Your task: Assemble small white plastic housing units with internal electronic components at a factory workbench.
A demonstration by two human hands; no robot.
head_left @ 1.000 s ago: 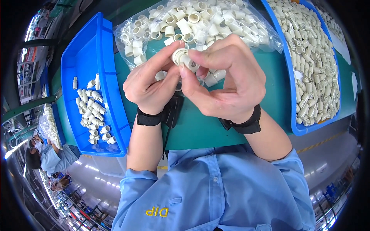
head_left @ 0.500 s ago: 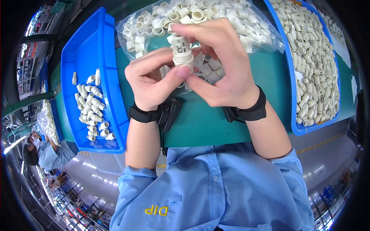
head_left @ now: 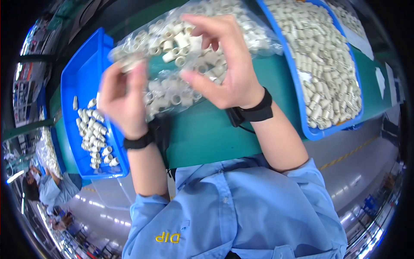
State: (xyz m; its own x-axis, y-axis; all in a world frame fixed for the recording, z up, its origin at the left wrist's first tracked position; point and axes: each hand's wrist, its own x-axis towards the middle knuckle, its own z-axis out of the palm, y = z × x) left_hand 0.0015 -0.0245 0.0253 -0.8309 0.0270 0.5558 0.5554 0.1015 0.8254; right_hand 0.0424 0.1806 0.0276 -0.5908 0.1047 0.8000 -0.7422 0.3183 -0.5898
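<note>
My left hand [head_left: 123, 101] is smeared by motion near the right wall of the blue tray [head_left: 120, 142]. Its thumb and fingers pinch a blurred off-white plastic fitting [head_left: 133, 61]. My right hand [head_left: 230, 71] is open above the plastic bags, thumb and fingers apart with nothing between them. Behind and beneath the hands, a clear bag [head_left: 254, 26] spills short white plastic sleeves [head_left: 182, 39]. A smaller bag of sleeves [head_left: 161, 93] lies between my hands. Inside the blue tray several white fittings [head_left: 91, 131] form a loose pile, with one apart at the left.
A second blue tray [head_left: 317, 134] at the right is heaped with white plastic parts [head_left: 323, 73]. The green tabletop [head_left: 202, 134] runs beneath everything. Dark straps circle both wrists, with a cable near the left one. Another person [head_left: 56, 187] sits far left.
My hands have parted. The left moved left toward the blue tray, carrying the fitting both hands were on; the right let go and opened. The view has shifted and tilted.
</note>
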